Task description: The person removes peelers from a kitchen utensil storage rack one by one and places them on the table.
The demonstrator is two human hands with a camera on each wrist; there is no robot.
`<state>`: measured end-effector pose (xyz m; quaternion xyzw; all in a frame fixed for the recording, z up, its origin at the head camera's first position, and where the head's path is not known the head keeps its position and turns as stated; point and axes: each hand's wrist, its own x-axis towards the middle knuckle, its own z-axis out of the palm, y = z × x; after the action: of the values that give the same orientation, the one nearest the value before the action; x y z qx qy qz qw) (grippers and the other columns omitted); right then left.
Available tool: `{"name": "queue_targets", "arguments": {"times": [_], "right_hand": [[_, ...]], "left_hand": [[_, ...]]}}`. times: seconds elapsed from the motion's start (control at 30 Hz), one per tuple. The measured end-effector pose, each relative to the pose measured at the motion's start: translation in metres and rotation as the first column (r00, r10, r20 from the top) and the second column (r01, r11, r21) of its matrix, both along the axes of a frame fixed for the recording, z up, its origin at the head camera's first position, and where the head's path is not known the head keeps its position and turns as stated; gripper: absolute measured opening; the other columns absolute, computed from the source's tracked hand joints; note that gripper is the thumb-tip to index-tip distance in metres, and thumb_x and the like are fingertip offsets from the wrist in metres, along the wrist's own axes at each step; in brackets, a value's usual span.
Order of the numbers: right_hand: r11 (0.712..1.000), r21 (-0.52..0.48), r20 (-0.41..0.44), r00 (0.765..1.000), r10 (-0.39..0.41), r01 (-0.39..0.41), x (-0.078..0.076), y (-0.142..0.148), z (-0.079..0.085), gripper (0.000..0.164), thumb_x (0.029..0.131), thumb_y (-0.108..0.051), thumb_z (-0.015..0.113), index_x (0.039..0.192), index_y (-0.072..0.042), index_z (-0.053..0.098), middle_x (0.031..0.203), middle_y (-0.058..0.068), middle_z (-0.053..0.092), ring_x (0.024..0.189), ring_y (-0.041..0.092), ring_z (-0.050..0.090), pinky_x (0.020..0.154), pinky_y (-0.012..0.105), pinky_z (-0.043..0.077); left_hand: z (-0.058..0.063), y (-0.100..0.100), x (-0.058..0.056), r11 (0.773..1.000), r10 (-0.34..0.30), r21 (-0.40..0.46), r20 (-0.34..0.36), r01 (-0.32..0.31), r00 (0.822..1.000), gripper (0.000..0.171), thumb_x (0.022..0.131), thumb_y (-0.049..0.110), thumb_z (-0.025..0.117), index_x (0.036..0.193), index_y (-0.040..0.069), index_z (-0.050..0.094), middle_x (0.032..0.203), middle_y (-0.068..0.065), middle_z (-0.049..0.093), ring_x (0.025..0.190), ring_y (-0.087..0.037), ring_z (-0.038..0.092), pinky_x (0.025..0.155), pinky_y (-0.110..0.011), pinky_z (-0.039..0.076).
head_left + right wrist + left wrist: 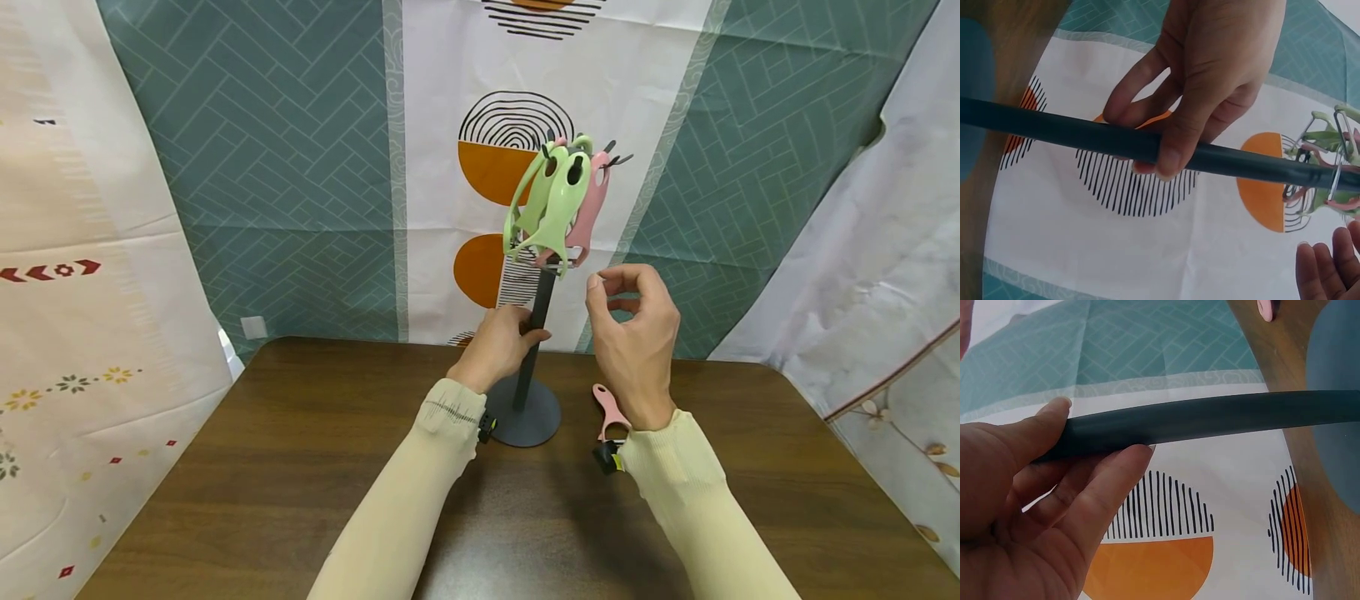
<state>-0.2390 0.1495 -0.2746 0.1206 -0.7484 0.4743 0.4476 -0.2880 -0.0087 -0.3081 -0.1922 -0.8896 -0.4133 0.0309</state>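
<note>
My left hand [498, 346] grips the dark post [536, 321] of an upright stand, the thumb on one side and the fingers on the other. In the left wrist view, the fingers [1107, 494] bend round the post. Green peelers [564, 200] and pink peelers [592, 200] hang by their handle holes from hooks at the stand's top, blades downward. Right of them, apart from the post, my right hand [637, 333] is raised with loosely bent fingers and nothing in it. Only its fingertips [1313, 269] show at the right wrist view's lower right corner.
The stand's round base [543, 421] sits on the brown wooden table [337, 467]. A pink peeler [609, 408] lies on the table right of the base, partly hidden by the right wrist. A patterned cloth [300, 167] hangs behind the table's far edge.
</note>
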Motion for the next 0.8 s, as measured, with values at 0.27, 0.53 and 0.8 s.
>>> {"name": "queue_targets", "arguments": {"times": [0.27, 0.53, 0.8], "right_hand": [[1.000, -0.003, 0.000, 1.000, 0.012, -0.012, -0.002, -0.006, 0.010, 0.023, 0.097, -0.026, 0.067, 0.107, -0.005, 0.070, 0.093, 0.003, 0.065, 0.089, 0.007, 0.060, 0.079, 0.023, 0.052], [1.000, -0.007, 0.011, 1.000, 0.028, -0.028, -0.003, -0.010, 0.021, 0.030, 0.097, -0.030, 0.068, 0.112, -0.004, 0.068, 0.094, 0.007, 0.066, 0.087, 0.006, 0.059, 0.080, 0.024, 0.052], [0.998, -0.022, 0.016, 0.998, 0.057, -0.057, -0.004, -0.015, 0.028, 0.033, 0.097, -0.030, 0.069, 0.118, -0.004, 0.066, 0.101, 0.007, 0.067, 0.092, 0.006, 0.059, 0.080, 0.024, 0.051]], "left_hand": [[-0.001, 0.000, -0.001, 1.000, -0.004, 0.005, -0.017, 0.004, 1.000, 0.022, 0.100, 0.025, 0.067, 0.101, 0.003, 0.074, 0.090, -0.012, 0.075, 0.073, -0.019, 0.065, 0.067, -0.029, 0.054], [-0.003, 0.001, -0.002, 1.000, -0.001, 0.011, -0.010, 0.001, 1.000, 0.021, 0.100, 0.024, 0.067, 0.102, 0.004, 0.074, 0.090, -0.012, 0.075, 0.074, -0.018, 0.066, 0.067, -0.029, 0.054], [-0.002, 0.001, -0.002, 1.000, 0.000, 0.011, -0.002, 0.000, 1.000, 0.023, 0.100, 0.025, 0.067, 0.104, 0.004, 0.075, 0.091, -0.011, 0.075, 0.075, -0.018, 0.066, 0.068, -0.029, 0.055]]}}
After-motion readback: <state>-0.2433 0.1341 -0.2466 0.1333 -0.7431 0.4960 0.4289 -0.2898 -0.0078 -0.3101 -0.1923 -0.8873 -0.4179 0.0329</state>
